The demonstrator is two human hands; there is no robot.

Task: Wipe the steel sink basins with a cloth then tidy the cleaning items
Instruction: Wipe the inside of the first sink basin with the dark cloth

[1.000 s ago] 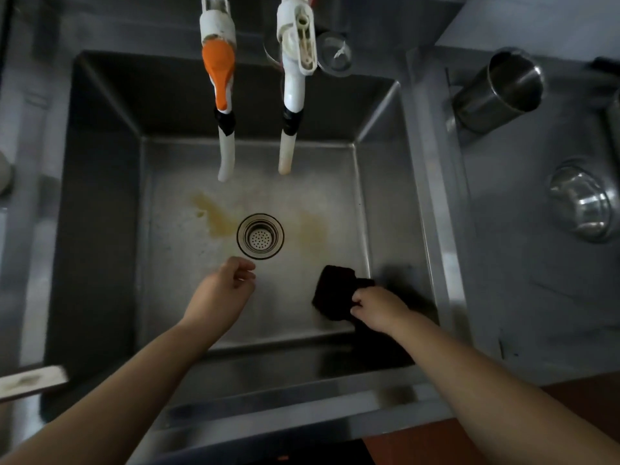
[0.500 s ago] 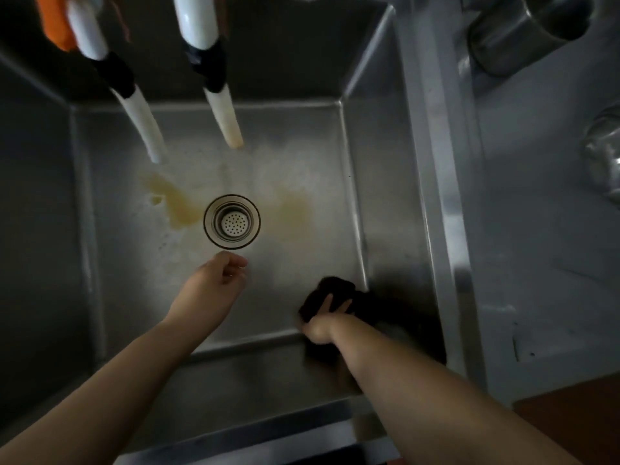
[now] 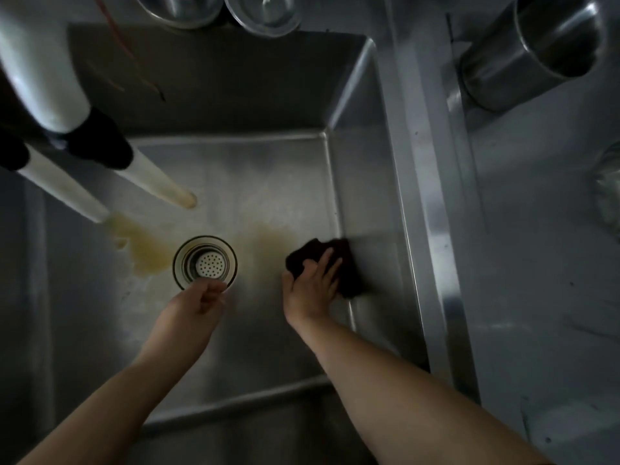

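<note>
A deep steel sink basin point(image 3: 365, 182) fills the view, with a round drain strainer point(image 3: 205, 262) in its floor and yellowish stains point(image 3: 147, 250) on either side of it. A dark cloth point(image 3: 345, 266) lies on the basin floor against the right wall. My right hand point(image 3: 313, 286) presses flat on the cloth with straight fingers. My left hand point(image 3: 198, 300) hovers just in front of the drain, fingers loosely curled, holding nothing.
Two white tap spouts point(image 3: 157, 182) hang over the basin's left side. A steel canister point(image 3: 536, 48) lies on the counter at the right; steel bowls point(image 3: 261, 11) sit behind the sink. The basin's right rim point(image 3: 432, 229) separates it from the counter.
My right hand has pushed the cloth away from me along the right wall, from the front corner toward the drain's level. The view has dropped closer into the basin. The left hand stays by the drain.
</note>
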